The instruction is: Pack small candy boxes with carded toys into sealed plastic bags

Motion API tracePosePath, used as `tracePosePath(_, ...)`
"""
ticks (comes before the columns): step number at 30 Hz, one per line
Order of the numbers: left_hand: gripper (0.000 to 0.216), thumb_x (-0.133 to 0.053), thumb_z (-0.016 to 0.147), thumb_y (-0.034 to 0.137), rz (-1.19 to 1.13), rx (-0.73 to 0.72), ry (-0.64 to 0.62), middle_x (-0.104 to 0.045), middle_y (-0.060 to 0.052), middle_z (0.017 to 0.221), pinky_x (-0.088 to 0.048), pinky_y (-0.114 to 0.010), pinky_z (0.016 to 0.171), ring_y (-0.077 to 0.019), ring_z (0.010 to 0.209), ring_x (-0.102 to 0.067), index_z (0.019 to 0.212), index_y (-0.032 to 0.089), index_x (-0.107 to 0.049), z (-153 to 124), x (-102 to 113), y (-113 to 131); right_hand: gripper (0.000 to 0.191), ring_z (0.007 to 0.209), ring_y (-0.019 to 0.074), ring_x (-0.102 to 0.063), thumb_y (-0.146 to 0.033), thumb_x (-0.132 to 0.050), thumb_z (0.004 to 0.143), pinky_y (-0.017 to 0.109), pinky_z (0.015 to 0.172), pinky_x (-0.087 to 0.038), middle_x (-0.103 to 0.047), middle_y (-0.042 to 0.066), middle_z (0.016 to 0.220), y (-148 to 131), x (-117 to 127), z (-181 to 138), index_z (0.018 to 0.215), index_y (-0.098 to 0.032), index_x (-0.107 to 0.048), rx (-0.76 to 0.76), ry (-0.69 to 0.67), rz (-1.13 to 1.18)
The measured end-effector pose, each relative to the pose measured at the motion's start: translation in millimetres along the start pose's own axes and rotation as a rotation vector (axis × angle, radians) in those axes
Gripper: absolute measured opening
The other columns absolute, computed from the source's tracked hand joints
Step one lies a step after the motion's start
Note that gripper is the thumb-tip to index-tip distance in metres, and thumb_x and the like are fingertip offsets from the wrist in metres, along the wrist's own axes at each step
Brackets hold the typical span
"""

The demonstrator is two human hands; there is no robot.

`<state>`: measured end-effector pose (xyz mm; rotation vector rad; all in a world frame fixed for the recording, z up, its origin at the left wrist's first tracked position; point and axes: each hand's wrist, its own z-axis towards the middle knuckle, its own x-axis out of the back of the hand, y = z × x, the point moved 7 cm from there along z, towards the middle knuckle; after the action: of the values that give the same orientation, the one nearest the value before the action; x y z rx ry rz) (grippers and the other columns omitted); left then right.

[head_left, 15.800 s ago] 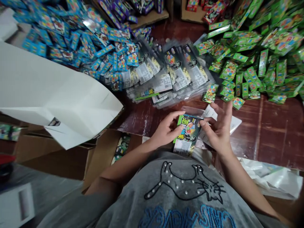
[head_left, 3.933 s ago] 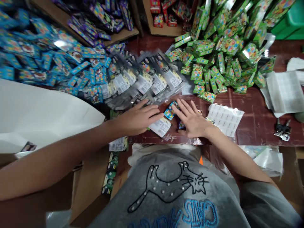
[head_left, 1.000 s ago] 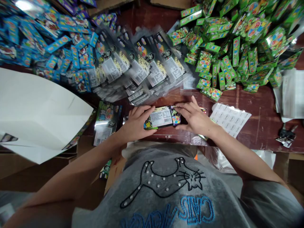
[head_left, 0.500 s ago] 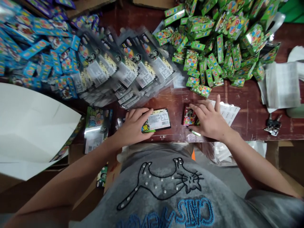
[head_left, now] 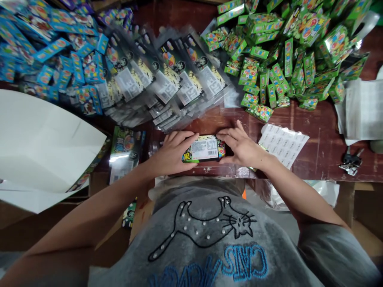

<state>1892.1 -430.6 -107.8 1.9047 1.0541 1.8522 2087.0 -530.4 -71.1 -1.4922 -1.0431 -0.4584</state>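
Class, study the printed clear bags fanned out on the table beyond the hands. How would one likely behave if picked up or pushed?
The printed bags look thin and flat, so one would probably feel light and bend easily. Pushed, it might slide over its neighbours, since their smooth-looking plastic overlaps. Rolling seems unlikely, given the flat shape.
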Motion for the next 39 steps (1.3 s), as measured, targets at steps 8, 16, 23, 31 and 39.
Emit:
tracePosePath(8,0.095,-0.08,0.084,0.048,0.064,0.092,-0.003,-0.053,-0.019,0.153,-0.04,-0.056,0.116,-0.0414,0.136,-0.05,0.164,0.018,-0.039,1,2,8,0.123,0.166,0.0483,-0.019,-0.081,-0.063,0.09,0.083,0.128,-0.002,-0.015,0.027,0.18,-15,37,-80,0.176,-0.02,0.001,-0.24,0.143,-0.122)
tracePosePath(16,0.092,-0.081,0.084,0.046,0.102,0.084,0.046,-0.056,-0.022,0.149,-0.039,-0.058,0.114,-0.0443,0.135,-0.05,0.162,0.014,-0.042,23,2,34,0.083,0.156,0.0548,-0.035,-0.079,-0.063,0.091,0.09,0.122,-0.002,-0.053,0.028,0.158,-13,36,-126,0.142,-0.014,-0.056,-0.479,0.253,-0.437)
tracePosePath(23,0.091,-0.084,0.078,0.036,-0.018,0.008,0.107,-0.056,-0.017,0.147,-0.039,-0.053,0.118,-0.0389,0.135,-0.053,0.159,0.017,-0.047,4,6,40,0.074,0.134,0.0429,-0.06,-0.065,-0.074,0.086,0.077,0.128,-0.014,-0.067,0.02,0.133,-20,50,-71,0.139,-0.02,-0.051,-0.165,0.204,-0.12)
tracePosePath(31,0.09,-0.086,0.08,0.042,0.021,0.02,0.16,-0.059,-0.017,0.145,-0.042,-0.052,0.115,-0.0383,0.134,-0.056,0.157,0.018,-0.047,-3,2,32,0.074,0.132,0.0397,-0.058,-0.061,-0.079,0.083,0.072,0.13,-0.014,-0.068,0.016,0.132,-18,33,-20,0.142,-0.021,-0.058,0.028,0.095,-0.121)
tracePosePath(39,0.093,-0.089,0.076,0.04,-0.017,0.154,0.186,-0.057,-0.017,0.149,-0.041,-0.053,0.116,-0.0399,0.139,-0.055,0.156,0.02,-0.048,4,15,23,0.078,0.126,0.0384,-0.06,-0.072,-0.077,0.083,0.072,0.13,-0.01,-0.067,0.013,0.129,2,59,-11,0.142,-0.025,-0.057,-0.045,0.267,-0.092)
